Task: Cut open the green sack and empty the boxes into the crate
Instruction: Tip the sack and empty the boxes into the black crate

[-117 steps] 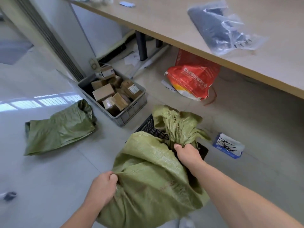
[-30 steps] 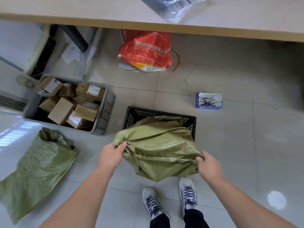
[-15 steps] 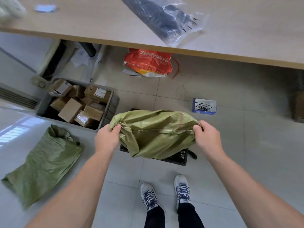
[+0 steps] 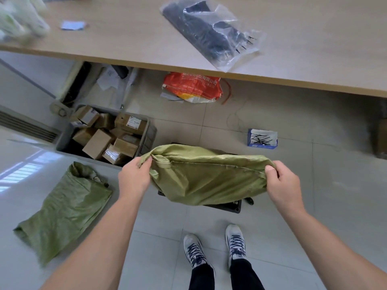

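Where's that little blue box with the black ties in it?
The little blue box lies on the floor tiles on the right, beyond the right hand and just short of the table edge.

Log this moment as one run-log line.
left hand: grips green sack corner | right hand: grips other corner | sack: held over black crate

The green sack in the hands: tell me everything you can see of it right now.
The green sack is woven, plastic-looking cloth in olive green, creased and slack. It is held up by its two upper corners, the left hand pinching one and the right hand the other, so a stitched seam runs taut between them along the top. It hangs over the black crate, hiding most of it. Its lower edge and any opening are out of sight, as is whatever is inside.
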Demonstrator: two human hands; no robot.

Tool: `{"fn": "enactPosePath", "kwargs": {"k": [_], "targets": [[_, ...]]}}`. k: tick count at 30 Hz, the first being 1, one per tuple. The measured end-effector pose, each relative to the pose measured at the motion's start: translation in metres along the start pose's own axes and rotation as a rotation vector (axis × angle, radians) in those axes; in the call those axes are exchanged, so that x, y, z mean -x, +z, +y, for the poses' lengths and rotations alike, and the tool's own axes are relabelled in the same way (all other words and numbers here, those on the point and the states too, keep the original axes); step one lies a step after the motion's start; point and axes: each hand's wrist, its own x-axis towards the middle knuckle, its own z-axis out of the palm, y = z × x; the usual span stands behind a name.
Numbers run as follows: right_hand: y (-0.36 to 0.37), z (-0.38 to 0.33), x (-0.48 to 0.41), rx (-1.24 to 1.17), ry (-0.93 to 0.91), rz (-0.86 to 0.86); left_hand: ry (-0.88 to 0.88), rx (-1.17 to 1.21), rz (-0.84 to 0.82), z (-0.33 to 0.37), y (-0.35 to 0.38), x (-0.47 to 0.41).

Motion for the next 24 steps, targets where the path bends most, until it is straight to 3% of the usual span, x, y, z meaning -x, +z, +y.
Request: {"fn": "enactPosePath", "kwargs": {"k": [4,7,11,14,19,24], "targets": [[-0.003,-0.006,-0.004,0.046,0.088,-0.007,-0.02,-0.114,-0.076,0.011,-0.007,-0.003],[-0.006,-0.024,-0.004,-0.016,0.044,0.044,0.03,-0.03,-0.047,0.025,-0.008,0.001],[-0.005,-0.037,-0.009,0.025,0.058,0.02,-0.074,0.022,-0.05,0.035,-0.011,-0.005],[-0.013,-0.046,-0.007,0.007,0.042,0.048,0.003,-0.017,-0.034,0.04,-0.018,-0.002],[-0.02,-0.043,-0.001,0.053,0.107,0.008,-0.014,-0.075,-0.065,0.035,-0.027,0.002],[-0.034,-0.049,-0.001,-0.004,0.1,0.082,0.027,-0.046,-0.038,0.039,-0.029,0.006]]}}
